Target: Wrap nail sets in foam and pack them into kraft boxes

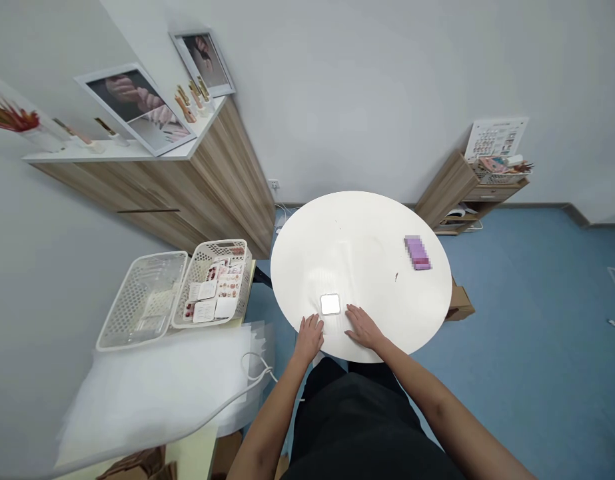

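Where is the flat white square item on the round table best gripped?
Probably by two opposite edges, coming from the near side, where the left hand and right hand lie just short of the flat white square item. It looks thin and lies flat on the round white table, so the fingers likely need to pinch its rim rather than close over the top.

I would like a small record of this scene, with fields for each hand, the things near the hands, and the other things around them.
Left hand: open, resting at the near edge of the table
Right hand: open, flat on the table
Table: round white table
Between hands: small white square object, lying on the table
Farther on table: blurred purple rectangular item
Beside table: white plastic basket holding printed cards; second white plastic basket
Behind: wood-panelled cabinet
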### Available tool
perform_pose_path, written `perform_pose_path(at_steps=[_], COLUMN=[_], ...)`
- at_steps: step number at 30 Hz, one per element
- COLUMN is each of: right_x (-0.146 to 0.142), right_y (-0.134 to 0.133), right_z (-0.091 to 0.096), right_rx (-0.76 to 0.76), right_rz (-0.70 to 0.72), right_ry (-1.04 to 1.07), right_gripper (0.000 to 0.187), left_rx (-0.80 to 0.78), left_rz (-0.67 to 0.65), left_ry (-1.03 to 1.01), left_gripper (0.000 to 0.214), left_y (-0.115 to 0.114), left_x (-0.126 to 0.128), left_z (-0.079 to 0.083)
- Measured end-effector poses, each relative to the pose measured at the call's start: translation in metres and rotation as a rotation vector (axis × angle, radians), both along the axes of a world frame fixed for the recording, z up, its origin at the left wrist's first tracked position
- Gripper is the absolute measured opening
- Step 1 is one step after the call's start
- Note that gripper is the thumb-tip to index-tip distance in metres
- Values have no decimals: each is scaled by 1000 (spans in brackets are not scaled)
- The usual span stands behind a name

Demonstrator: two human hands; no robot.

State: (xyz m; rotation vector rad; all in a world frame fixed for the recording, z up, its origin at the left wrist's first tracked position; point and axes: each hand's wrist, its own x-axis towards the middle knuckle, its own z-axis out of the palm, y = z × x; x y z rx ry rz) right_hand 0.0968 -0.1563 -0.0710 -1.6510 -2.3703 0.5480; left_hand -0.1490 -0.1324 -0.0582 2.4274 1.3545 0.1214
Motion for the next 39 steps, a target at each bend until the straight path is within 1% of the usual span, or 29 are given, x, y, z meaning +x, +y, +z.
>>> perform_pose_path(at_steps=[3, 5, 8, 10, 12, 14, 16, 18, 20, 24, 26, 28, 30, 33, 35, 37, 38, 39], right_x=[13, 19, 22, 21, 18, 14, 11, 10, 10, 14, 14, 14, 11, 6, 3, 1, 1, 1], right_y=[-22, -30, -34, -32, -28, -22, -14, -3, 10, 38, 49, 57, 61, 62, 62, 61, 61, 61], right_z=[2, 4, 10, 15, 18, 21, 22, 24, 26, 33, 36, 38, 39, 38, 37, 34, 33, 32], right_rx=[5, 22, 54, 73, 83, 74, 33, -44, -137, -318, -387, -422, -432, -408, -377, -355, -353, -355], right_rz=[1, -27, -67, -65, -44, -47, -101, -181, -267, -399, -436, -474, -510, -536, -540, -550, -558, -565], right_ry=[-56, -83, -105, -100, -81, -46, 19, 110, 177, 186, 170, 149, 118, 41, -9, -39, -44, -43], right_gripper=[57, 55, 54, 52, 46, 37, 27, 19, 17, 25, 28, 28, 26, 23, 22, 21, 21, 21], left_rx=[5, 6, -17, -55, -111, -170, -215, -255, -303, -356, -349, -339, -325, -299, -207, -44, 33, 86], left_rz=[-27, -49, -81, -97, -99, -80, -46, -4, 60, 184, 222, 265, 309, 373, 423, 436, 403, 336], left_ry=[7, -9, -93, -171, -243, -295, -322, -323, -285, -188, -168, -144, -120, -94, -83, -73, -69, -68], left_gripper=[32, 28, 24, 22, 19, 16, 14, 13, 12, 11, 14, 18, 20, 22, 23, 28, 32, 36], left_y=[9, 12, 11, 8, 6, 6, 9, 16, 27, 50, 58, 62, 64, 61, 56, 47, 42, 36], left_x=[7, 11, 19, 22, 25, 26, 27, 28, 29, 31, 33, 35, 37, 39, 41, 43, 45, 47], left_z=[6, 9, 11, 12, 14, 18, 23, 27, 30, 29, 25, 20, 16, 14, 15, 17, 17, 18])
